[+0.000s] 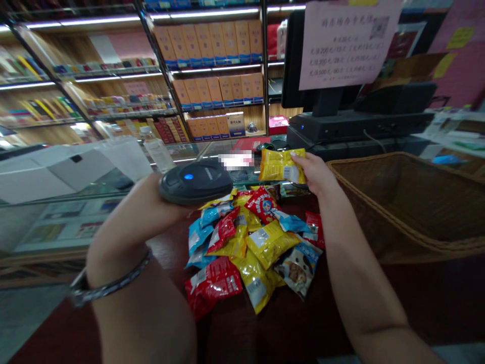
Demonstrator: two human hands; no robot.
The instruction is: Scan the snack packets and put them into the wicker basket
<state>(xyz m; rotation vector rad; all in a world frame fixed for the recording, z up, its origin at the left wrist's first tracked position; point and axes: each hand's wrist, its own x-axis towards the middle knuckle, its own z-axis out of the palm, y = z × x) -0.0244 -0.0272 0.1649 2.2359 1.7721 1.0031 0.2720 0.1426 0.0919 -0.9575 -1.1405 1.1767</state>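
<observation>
A dark barcode scanner (197, 182) with a lit blue dot is gripped in my left hand (172, 205), its front end toward the right. My right hand (316, 171) pinches a yellow snack packet (278, 164) by its right end, printed barcode toward me. Below and between both hands lies a pile of snack packets: yellow ones (271, 242), red ones (214, 283), blue ones (200, 235), and one with a dark-and-white print (299, 265). My left fingers are mostly hidden under the scanner.
To the right stands a wicker basket (379, 222). Behind it is a monitor (293, 60) with a paper notice, on a dark till base (359, 126). A white box (53, 172) and a clear bottle (157, 149) stand on the glass counter at left. Shelves of orange boxes (215, 43) fill the back.
</observation>
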